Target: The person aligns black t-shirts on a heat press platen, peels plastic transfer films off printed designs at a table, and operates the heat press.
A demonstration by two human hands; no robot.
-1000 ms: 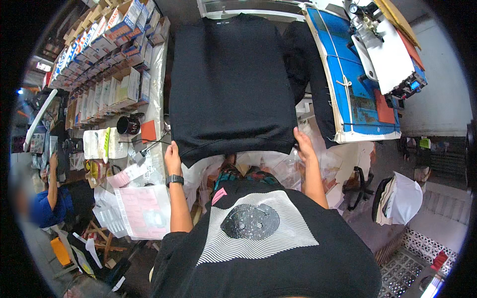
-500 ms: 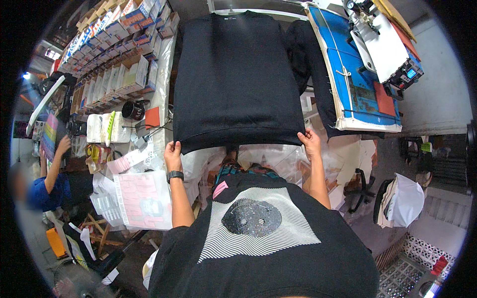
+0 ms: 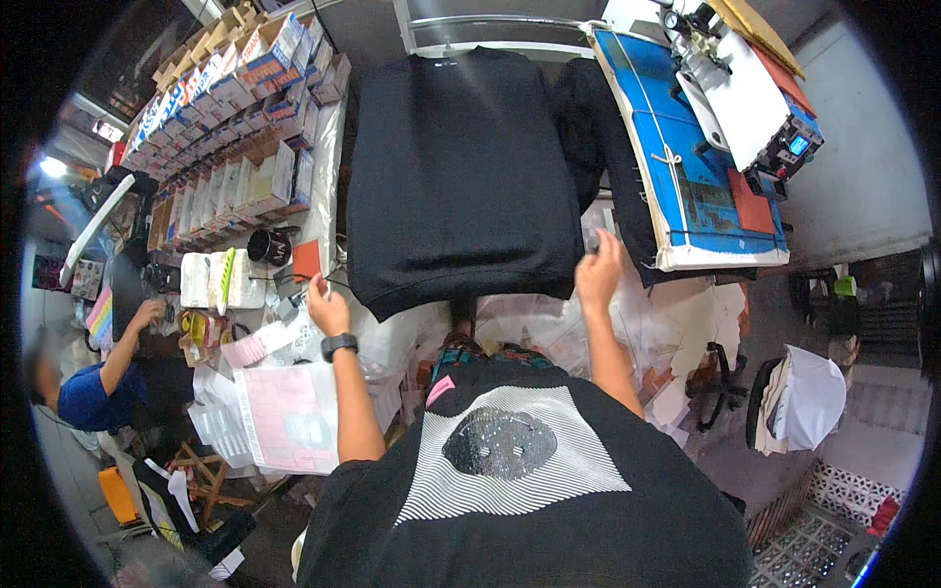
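Because some hidden support apparently keeps the black sweatshirt (image 3: 466, 176) flat at the frame's upper centre, the left hand (image 3: 328, 310) and right hand (image 3: 600, 276), loosely open and seemingly empty, flank its lower corners, the right's contact unclear.

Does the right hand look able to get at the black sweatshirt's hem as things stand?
Likely yes: the right hand is beside the lower right corner of the black sweatshirt, with nothing visible in between; whether they touch is hard to tell.

Uneven indoor light, white glare (image 3: 53, 167) at far left, fisheye bowing — corners black
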